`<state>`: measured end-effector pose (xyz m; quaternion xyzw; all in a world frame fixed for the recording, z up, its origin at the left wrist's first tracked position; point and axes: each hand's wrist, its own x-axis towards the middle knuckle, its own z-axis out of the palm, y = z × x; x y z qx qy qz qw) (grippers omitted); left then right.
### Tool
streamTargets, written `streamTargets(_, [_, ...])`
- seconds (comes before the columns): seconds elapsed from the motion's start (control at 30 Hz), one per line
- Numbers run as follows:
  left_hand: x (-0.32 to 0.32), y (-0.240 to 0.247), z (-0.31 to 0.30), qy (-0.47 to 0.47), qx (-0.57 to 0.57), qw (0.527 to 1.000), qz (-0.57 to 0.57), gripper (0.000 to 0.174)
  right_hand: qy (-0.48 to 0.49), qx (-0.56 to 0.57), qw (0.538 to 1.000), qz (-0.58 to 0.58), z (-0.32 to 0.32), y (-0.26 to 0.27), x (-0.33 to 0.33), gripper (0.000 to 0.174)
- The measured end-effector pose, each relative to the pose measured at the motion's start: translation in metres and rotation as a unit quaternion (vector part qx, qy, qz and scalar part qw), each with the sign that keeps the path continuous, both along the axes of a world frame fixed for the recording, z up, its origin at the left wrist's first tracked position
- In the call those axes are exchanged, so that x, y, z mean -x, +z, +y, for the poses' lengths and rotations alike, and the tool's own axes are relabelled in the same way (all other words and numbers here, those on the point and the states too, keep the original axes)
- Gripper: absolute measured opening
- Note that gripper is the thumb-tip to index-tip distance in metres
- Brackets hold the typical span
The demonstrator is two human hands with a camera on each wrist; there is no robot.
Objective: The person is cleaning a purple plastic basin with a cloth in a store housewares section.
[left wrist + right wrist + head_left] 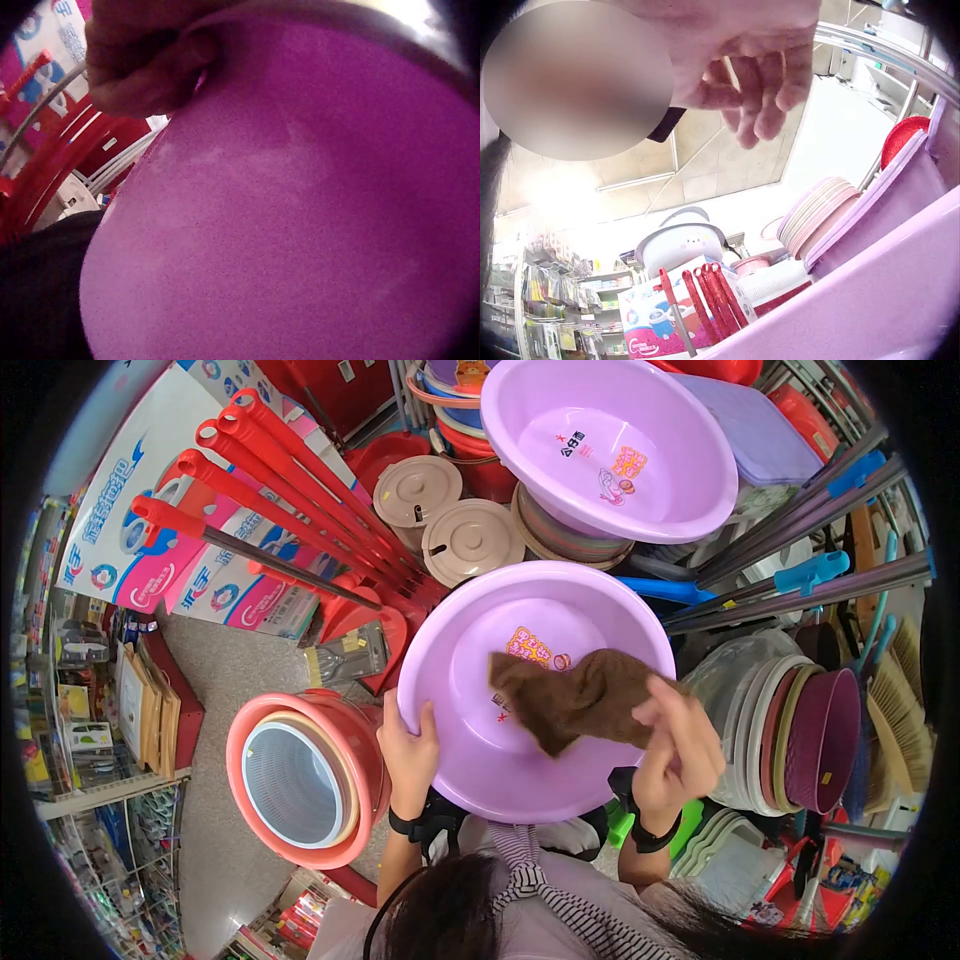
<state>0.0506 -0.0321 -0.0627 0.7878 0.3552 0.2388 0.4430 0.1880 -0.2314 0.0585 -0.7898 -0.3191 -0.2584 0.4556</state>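
A light purple plastic basin with printed characters inside is held in front of the person. My left hand grips its left rim, thumb over the inner side; the left wrist view shows that hand at the basin's edge, the basin wall filling most of the view. A brown cloth stretches across the basin's opening from my right hand, which holds its right end above the right rim. In the right wrist view the right hand has loosely bent fingers, with a small dark corner beside it.
Another purple basin rests on stacked tubs ahead. Red-handled tools and lidded beige buckets stand ahead left. Nested buckets sit at the left. Stacked bins and poles crowd the right.
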Motion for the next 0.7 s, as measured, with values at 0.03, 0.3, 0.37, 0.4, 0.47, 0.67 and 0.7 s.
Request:
streamTargets(0.03, [-0.001, -0.001, 0.0, -0.001, 0.003, 1.0, -0.006, 0.029, 0.03, 0.052, 0.997, 0.055, 0.002, -0.003, -0.005, 0.037])
streamTargets(0.3, [0.0, -0.001, -0.001, 0.008, 0.015, 1.0, 0.01, 0.028, 0.163, 0.464, 0.822, 0.285, 0.004, -0.096, 0.007, 0.028])
streamTargets(0.37, [0.001, -0.001, 0.0, 0.005, 0.005, 1.0, 0.013, 0.028, 0.156, 0.476, 0.818, 0.283, 0.012, -0.104, 0.012, 0.029])
streamTargets(0.4, [0.002, -0.001, -0.001, 0.012, 0.014, 1.0, 0.016, 0.027, 0.147, 0.487, 0.814, 0.28, 0.015, -0.106, 0.013, 0.029])
streamTargets(0.47, [0.002, -0.001, -0.001, 0.02, 0.023, 0.999, 0.02, 0.026, 0.158, 0.473, 0.821, 0.279, 0.016, -0.096, 0.011, 0.029])
streamTargets(0.67, [0.0, -0.002, 0.001, 0.012, 0.018, 1.0, 0.009, 0.026, 0.239, 0.477, 0.812, 0.235, 0.029, -0.095, 0.023, 0.039])
streamTargets(0.7, [0.001, -0.002, 0.001, 0.017, 0.024, 0.999, 0.018, 0.026, 0.227, 0.505, 0.792, 0.258, 0.034, -0.099, 0.025, 0.046])
